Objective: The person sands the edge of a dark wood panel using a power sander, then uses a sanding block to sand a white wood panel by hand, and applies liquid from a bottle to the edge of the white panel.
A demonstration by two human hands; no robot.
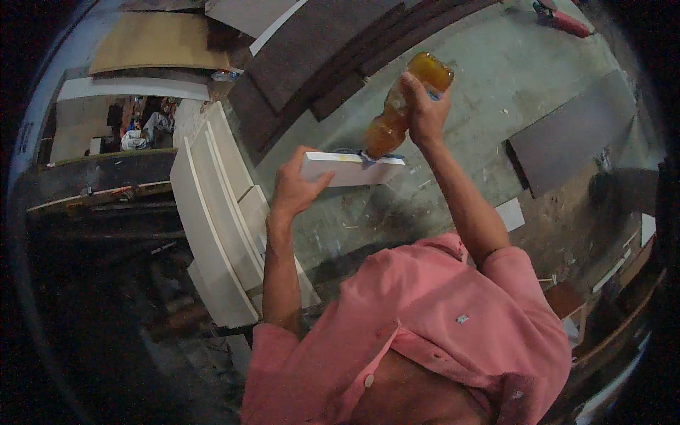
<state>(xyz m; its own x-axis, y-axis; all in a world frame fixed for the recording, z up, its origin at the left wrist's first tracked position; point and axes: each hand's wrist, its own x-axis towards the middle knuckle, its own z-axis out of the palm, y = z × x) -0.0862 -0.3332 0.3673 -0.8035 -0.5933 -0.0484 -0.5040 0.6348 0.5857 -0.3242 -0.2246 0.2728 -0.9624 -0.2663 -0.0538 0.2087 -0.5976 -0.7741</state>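
My left hand (298,185) grips one end of a white board (350,172), thumb on the near face and fingers behind it. The narrow top edge of the board faces up, with a yellowish smear on it. In my right hand (427,113) is a clear plastic bottle (387,132) of amber-brown liquid, tipped neck down. Its mouth meets or nearly meets the board's top edge, right of the middle; whether liquid flows out I cannot make out. My right fingers wrap round the bottle's upturned body.
Pale panels (212,205) lean in a stack on the left. Dark boards (312,64) lie at the back. A grey sheet (574,134) rests on the floor at right, with a white piece (510,214) near it. A red object (567,23) lies far right.
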